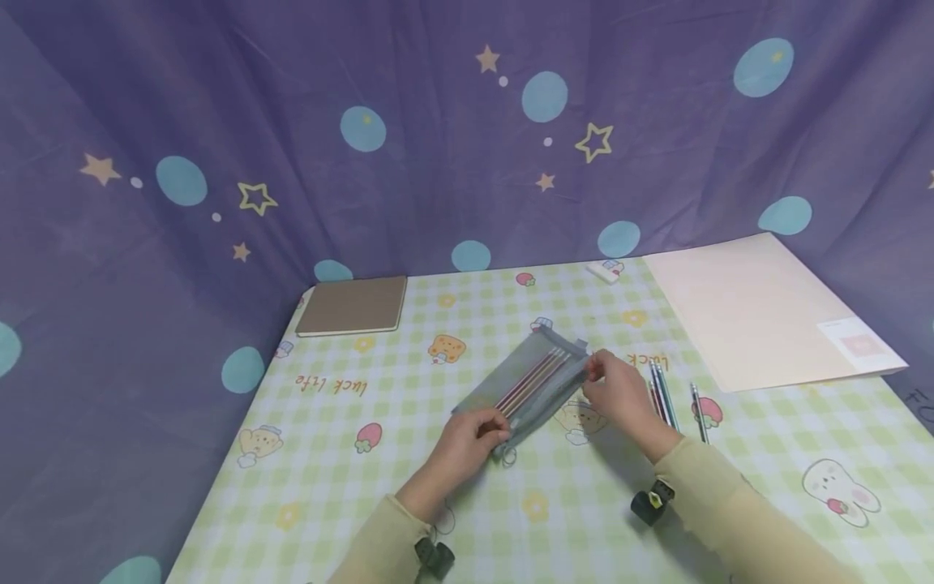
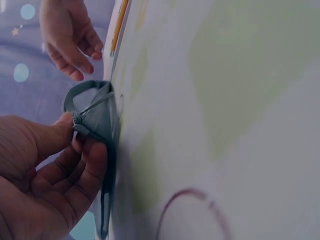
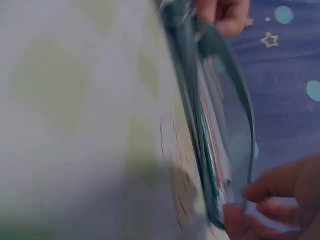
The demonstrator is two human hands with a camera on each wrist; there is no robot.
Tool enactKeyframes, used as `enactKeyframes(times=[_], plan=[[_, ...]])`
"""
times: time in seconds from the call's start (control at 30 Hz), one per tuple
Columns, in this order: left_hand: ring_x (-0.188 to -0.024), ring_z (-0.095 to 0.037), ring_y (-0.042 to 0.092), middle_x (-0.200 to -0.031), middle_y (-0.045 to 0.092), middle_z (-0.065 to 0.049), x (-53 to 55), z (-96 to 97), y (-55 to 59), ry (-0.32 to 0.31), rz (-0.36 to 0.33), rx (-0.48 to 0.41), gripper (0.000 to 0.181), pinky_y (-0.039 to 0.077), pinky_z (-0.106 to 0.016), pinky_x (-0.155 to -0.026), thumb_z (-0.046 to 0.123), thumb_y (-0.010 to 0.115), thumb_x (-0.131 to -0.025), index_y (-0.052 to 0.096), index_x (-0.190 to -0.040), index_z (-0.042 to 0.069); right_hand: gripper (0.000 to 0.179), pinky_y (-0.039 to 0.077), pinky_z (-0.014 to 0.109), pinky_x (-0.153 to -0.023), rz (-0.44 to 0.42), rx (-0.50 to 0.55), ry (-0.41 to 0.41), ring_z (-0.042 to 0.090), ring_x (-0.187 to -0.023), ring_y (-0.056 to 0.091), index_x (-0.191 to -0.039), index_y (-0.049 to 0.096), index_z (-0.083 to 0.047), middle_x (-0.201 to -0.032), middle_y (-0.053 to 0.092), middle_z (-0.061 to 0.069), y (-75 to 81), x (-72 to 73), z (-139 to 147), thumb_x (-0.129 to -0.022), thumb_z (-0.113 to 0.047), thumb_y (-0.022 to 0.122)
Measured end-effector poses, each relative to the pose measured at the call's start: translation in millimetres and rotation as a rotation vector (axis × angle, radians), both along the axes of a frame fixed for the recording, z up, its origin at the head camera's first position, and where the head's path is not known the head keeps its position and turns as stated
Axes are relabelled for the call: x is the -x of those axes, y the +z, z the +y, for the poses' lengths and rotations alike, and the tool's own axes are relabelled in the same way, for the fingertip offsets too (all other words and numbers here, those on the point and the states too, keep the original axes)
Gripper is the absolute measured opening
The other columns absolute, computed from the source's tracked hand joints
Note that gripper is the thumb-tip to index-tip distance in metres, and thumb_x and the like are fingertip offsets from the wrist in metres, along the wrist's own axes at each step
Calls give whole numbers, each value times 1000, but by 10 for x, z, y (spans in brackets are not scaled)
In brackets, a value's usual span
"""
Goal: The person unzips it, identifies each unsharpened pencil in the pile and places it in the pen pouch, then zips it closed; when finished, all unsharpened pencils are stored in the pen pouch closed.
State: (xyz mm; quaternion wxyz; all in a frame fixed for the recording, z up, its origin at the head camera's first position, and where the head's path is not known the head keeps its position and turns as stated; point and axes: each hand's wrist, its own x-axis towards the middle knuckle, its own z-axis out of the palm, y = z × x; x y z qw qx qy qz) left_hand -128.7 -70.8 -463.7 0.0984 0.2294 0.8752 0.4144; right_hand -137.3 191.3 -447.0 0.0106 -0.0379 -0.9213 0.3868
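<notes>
A grey-green zip pencil pouch [image 1: 521,369] lies slantwise on the table, with several pencils [image 1: 536,381] showing through its translucent side. My left hand [image 1: 473,442] pinches its near corner between thumb and fingers, beside a small ring. In the left wrist view, the left hand [image 2: 55,170] grips the pouch [image 2: 95,117] at the zip end. At the far right corner, my right hand [image 1: 616,393] holds the pouch edge with its fingertips. In the right wrist view, the long side of the pouch [image 3: 240,90] gapes, and the right hand [image 3: 280,200] pinches its upper edge.
Several loose pencils [image 1: 662,393] lie right of the pouch, partly behind my right wrist; another pencil [image 1: 700,414] lies beside them. A brown notebook [image 1: 353,306] sits at the back left, a white eraser [image 1: 602,273] at the back, a large cream folder [image 1: 759,316] at the right.
</notes>
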Motion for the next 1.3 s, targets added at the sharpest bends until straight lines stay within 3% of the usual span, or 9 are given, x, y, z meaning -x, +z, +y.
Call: enactKeyframes(times=[0.13,0.23,0.43,0.7,0.87,1.0,1.07,1.17,1.3], plan=[[-81,-7,59,-87,67,10,33,-57,40,-47,13,-9,5,49,-28,-76,18,67,-92,69,-91,14,72,50,49,-69,98,-263,151,38,-85,59,-141,44,-3,-112,56,30,57,1,112,-75,4,71],[-81,-7,59,-89,68,9,53,-103,74,-89,7,-22,5,49,-28,-76,19,67,-93,69,-90,16,84,51,50,-68,136,-363,270,39,-85,60,-148,39,-8,-111,58,31,59,3,175,-72,11,71],[-76,-8,56,-90,66,7,107,-189,160,-137,-45,-77,5,49,-28,-71,15,64,-94,68,-92,12,70,50,44,-62,192,-442,358,32,-80,61,-135,58,-11,-105,63,22,42,10,281,-71,14,69],[-70,-25,56,-86,64,-3,208,-289,260,-103,-173,-173,8,48,-33,-63,13,62,-96,68,-95,9,34,44,31,-54,382,-473,389,14,-65,56,-111,74,-11,-87,62,2,90,-61,393,-79,0,77],[-71,-21,55,-87,64,-4,248,-308,294,-79,-200,-205,8,50,-37,-65,11,61,-97,68,-97,8,22,43,30,-52,413,-426,368,12,-56,56,-107,75,-9,-90,72,6,172,-93,426,-87,-2,69],[-67,-14,52,-85,63,-2,268,-315,316,-44,-157,-202,8,48,-29,-62,12,62,-96,69,-95,8,22,41,26,-51,278,-247,373,4,-53,49,-111,72,-4,-88,73,7,278,-97,450,-92,-2,61],[-65,-13,52,-85,62,-3,277,-329,329,-25,-161,-214,9,46,-26,-60,13,62,-96,69,-96,6,23,47,25,-55,204,-146,386,4,-58,57,-114,70,-2,-90,73,6,339,-103,483,-93,-5,61],[-58,-17,56,-83,61,-4,284,-356,368,1,-221,-249,11,44,-26,-54,12,61,-97,66,-99,3,29,53,28,-65,108,-33,425,8,-75,67,-118,67,1,-94,73,6,415,-108,546,-92,-11,67],[-52,-18,61,-80,59,-5,290,-400,416,31,-310,-302,13,42,-24,-47,10,58,-99,63,-104,-1,40,54,29,-71,56,23,455,11,-82,68,-122,66,0,-91,71,-1,464,-116,604,-88,-21,74]])
